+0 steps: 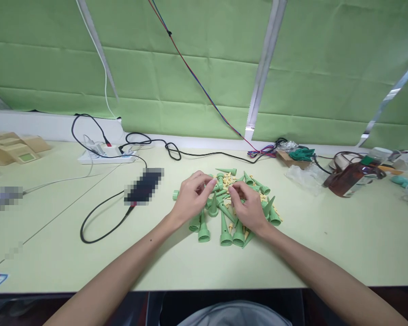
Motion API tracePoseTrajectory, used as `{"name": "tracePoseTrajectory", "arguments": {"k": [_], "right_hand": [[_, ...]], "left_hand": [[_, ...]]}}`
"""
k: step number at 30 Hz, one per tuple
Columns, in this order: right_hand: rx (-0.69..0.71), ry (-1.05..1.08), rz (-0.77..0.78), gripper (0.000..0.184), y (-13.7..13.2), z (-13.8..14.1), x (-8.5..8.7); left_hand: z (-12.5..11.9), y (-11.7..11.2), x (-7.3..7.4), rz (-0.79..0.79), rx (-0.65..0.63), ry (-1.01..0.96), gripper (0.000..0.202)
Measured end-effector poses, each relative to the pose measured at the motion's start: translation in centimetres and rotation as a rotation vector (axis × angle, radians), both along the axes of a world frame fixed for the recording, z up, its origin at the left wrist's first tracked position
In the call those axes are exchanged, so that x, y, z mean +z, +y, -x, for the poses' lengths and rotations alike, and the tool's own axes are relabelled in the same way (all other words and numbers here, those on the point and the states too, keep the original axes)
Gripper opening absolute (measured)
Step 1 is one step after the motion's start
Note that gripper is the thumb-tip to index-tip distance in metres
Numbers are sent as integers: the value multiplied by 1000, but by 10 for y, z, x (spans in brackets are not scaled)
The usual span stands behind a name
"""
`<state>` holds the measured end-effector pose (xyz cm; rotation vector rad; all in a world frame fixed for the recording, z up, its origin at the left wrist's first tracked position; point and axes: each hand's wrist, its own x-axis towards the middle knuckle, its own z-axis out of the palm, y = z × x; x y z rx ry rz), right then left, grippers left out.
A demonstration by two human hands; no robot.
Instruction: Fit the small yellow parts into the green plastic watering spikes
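A pile of green plastic cone-shaped spikes (225,231) with wide threaded collars lies on the table in front of me. Small yellow plastic pieces (228,178) are scattered among them. Above the left part of the pile is my left hand (193,195), thumb and forefinger brought together beside a green collar. My right hand (249,207) hovers over the right part, its thumb and forefinger closed near the yellow pieces. Whatever either fingertip pinch contains is too small or hidden to make out. The two hands are apart, facing each other.
A dark phone-like device (144,186), blurred out, lies left with a black cable (88,226). Behind it is a white power strip (105,156). To the right are a brown bottle (348,180) on its side, a plastic bag (304,179) and a cardboard box (292,160).
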<state>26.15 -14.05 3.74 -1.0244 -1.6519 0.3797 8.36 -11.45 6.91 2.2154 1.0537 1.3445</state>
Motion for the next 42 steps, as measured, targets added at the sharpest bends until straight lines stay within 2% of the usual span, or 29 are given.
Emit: {"name": "tracePoseTrajectory", "arguments": {"k": [5, 13, 21, 28, 42], "right_hand": [[-28, -35, 46, 18, 3, -1, -2], [-42, -77, 56, 17, 7, -2, -6], [-44, -123, 18, 17, 6, -1, -4], [-37, -130, 23, 17, 6, -2, -5], [-28, -146, 20, 19, 5, -2, -5]], "left_hand": [[2, 2, 0, 87, 19, 86, 32], [2, 1, -2, 119, -18, 189, 30], [5, 4, -3, 70, -62, 314, 25], [5, 5, -1, 94, -100, 304, 26], [6, 4, 2, 33, -150, 366, 19]]}}
